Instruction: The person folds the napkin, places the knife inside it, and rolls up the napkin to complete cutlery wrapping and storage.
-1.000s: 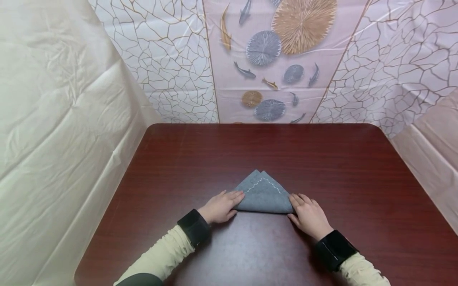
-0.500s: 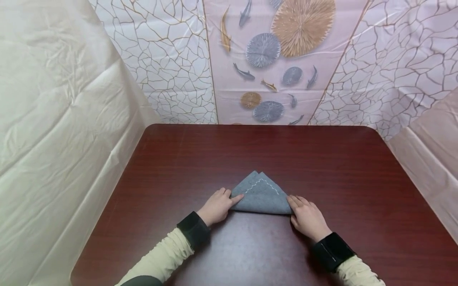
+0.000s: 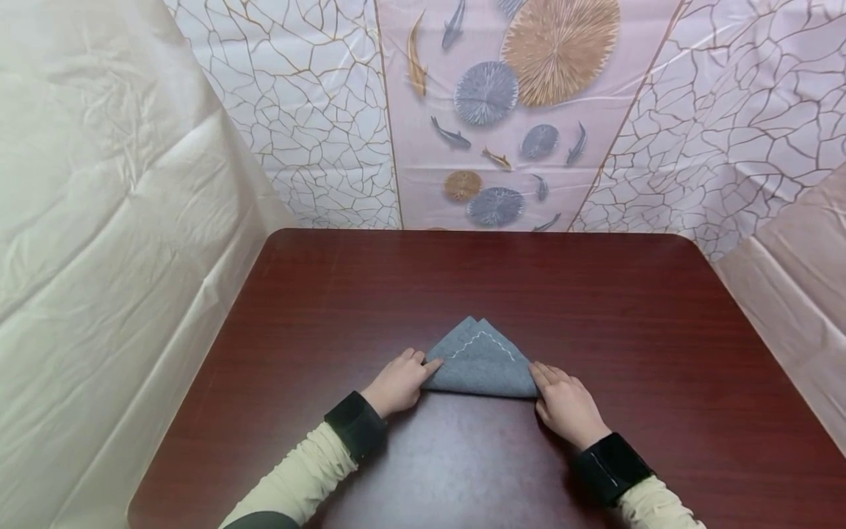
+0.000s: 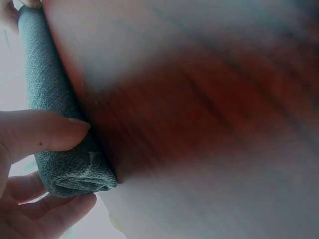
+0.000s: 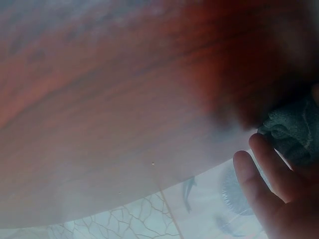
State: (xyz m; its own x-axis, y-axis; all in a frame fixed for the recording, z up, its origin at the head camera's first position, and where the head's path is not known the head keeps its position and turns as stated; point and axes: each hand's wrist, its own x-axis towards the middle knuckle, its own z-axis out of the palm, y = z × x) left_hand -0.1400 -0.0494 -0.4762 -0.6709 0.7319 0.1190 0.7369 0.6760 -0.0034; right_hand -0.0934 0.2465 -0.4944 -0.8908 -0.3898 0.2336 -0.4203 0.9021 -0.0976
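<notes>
A grey-blue towel (image 3: 482,375) with a white wavy stitched line lies mid-table, its near edge rolled and its far part tapering to two offset points. At its left end, my left hand (image 3: 396,382) grips the roll. The left wrist view shows the thumb (image 4: 50,132) on the near side of the towel roll (image 4: 50,84) and fingertips (image 4: 70,214) beyond its spiral end. My right hand (image 3: 570,408) holds the right end, fingers over the top. In the right wrist view, two fingers (image 5: 254,184) extend past the towel's end (image 5: 294,132); the thumb is mostly out of frame.
The dark red wooden table (image 3: 423,470) has rounded far corners. Behind it hangs a patterned curtain (image 3: 330,110). Cream cloth (image 3: 119,220) drapes along the left side, and pale cloth (image 3: 793,250) along the right. Each wrist wears a black band (image 3: 357,426).
My left hand has gone from several fingers flat on the towel to a grip at its left end, shifting slightly left. My right thumb has come in against the right end.
</notes>
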